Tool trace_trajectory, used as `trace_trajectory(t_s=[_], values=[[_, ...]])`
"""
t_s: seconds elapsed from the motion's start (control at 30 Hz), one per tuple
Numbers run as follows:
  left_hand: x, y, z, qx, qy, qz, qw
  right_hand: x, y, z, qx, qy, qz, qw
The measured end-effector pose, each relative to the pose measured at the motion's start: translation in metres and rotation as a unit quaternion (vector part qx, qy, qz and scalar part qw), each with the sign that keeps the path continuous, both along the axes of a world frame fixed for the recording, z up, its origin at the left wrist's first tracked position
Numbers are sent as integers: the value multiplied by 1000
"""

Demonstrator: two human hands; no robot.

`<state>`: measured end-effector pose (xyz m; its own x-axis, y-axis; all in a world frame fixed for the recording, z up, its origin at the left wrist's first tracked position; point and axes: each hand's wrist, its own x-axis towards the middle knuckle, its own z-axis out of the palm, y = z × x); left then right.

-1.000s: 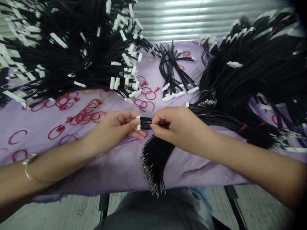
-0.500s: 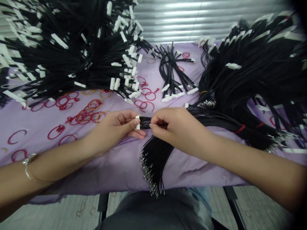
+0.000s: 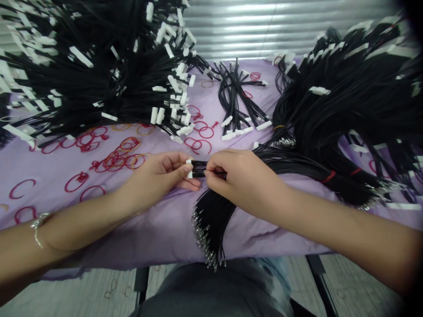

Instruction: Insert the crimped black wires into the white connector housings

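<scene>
Holds a small white rectangular plastic connector (image 3: 189, 169) in the left hand (image 3: 161, 174), pinched between thumb and fingers over the front part of the purple cloth-covered table (image 3: 277, 231). Seems to grip it by the outer end to steady it, leaving the wired side facing the right hand (image 3: 243, 174). Pinches with right thumb and bent forefinger on thin black wires (image 3: 198, 169) just beside that connector, perhaps for close control of them. Cannot tell how many wires pass inside that grip, given the curled fingers in front. Has a fanned bundle of black wires with silvery metal tips (image 3: 216, 213) just below the right hand, tips toward the table's front edge, likely placed for short reach. Has also, farther right, long black wires bound by a narrow red band (image 3: 328, 177), presumably to prevent splaying. Has tangled red and yellow rubber rings (image 3: 115, 160) near the left forearm, and a big heap of black cables with white connectors (image 3: 109, 92) behind, perhaps set back to avoid crowding both hands.
</scene>
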<state>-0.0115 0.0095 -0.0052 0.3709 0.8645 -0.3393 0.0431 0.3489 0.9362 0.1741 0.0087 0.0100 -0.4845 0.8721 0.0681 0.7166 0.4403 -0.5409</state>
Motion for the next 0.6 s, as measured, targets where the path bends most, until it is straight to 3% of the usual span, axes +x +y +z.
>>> trace_trajectory(t_s=[0.33, 0.6], values=[[1, -2, 1, 7, 11, 1, 1000, 2, 2, 3, -60, 21, 38, 997], [1, -2, 2, 27, 14, -11, 999, 3, 2, 0, -1, 31, 6, 999]])
